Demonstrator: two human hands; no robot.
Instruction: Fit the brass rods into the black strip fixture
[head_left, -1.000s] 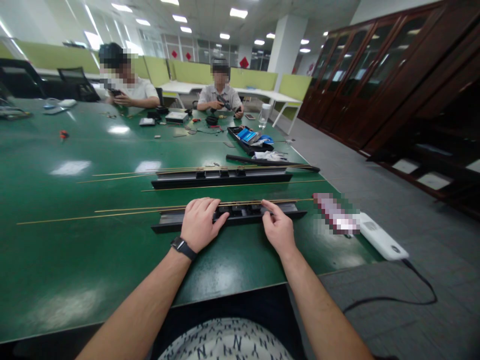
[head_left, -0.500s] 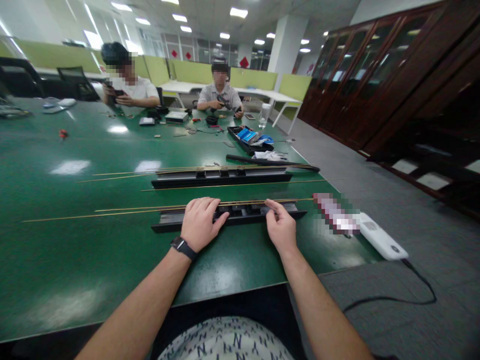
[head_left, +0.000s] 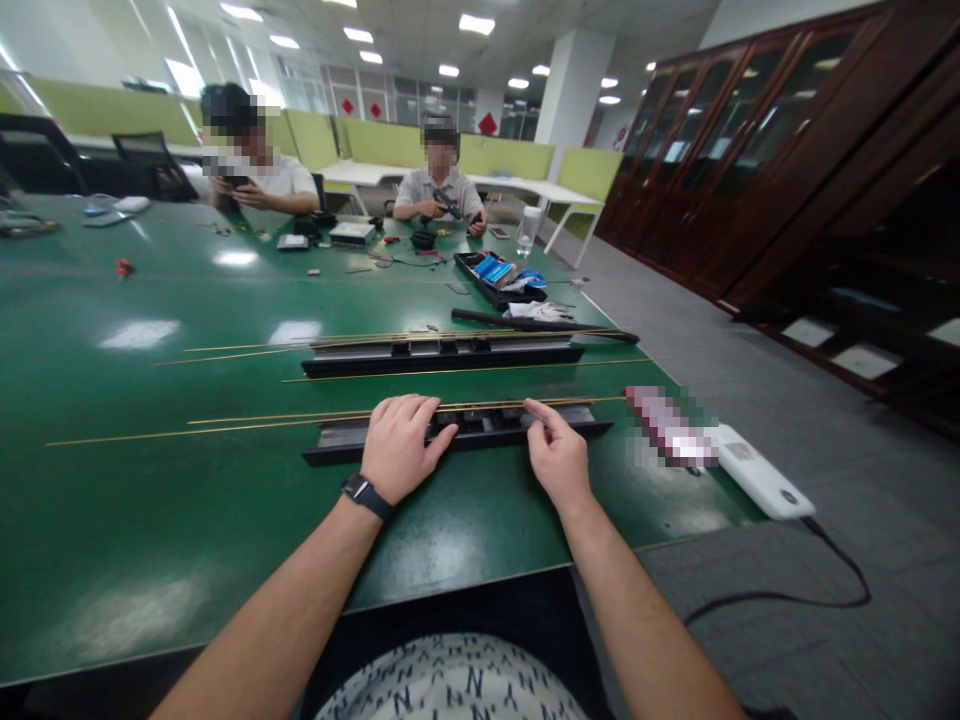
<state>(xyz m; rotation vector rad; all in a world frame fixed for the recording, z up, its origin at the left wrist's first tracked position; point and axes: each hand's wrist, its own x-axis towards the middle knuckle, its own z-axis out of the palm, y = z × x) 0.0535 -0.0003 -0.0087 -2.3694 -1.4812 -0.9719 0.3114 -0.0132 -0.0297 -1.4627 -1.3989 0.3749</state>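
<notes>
A long black channel-shaped rail [head_left: 465, 440] lies across the green table in front of me. Thin brass-coloured rods [head_left: 255, 419] run along its far edge and stick out to the left. My left hand [head_left: 401, 445] is laid over the rail, fingers bent over the far edge and rods, thumb on the near side. Further right, my right hand [head_left: 559, 455] is at the rail with index finger and thumb close together and the other fingers curled. Something small and dark shows at those fingertips, too small to name. Several black blocks [head_left: 480, 418] sit inside the channel between my hands.
Beyond lies a second black rail [head_left: 442, 362] with brass rods. A black tube [head_left: 540, 325], white gloves [head_left: 540, 311] and a black tray [head_left: 491, 285] of blue items are further back. At right are a blurred phone [head_left: 667, 425] and a white corded device [head_left: 761, 475]. Two people sit opposite.
My right hand has shifted slightly left along the rail, and a dark bit now shows at its fingertips. My left hand keeps its place.
</notes>
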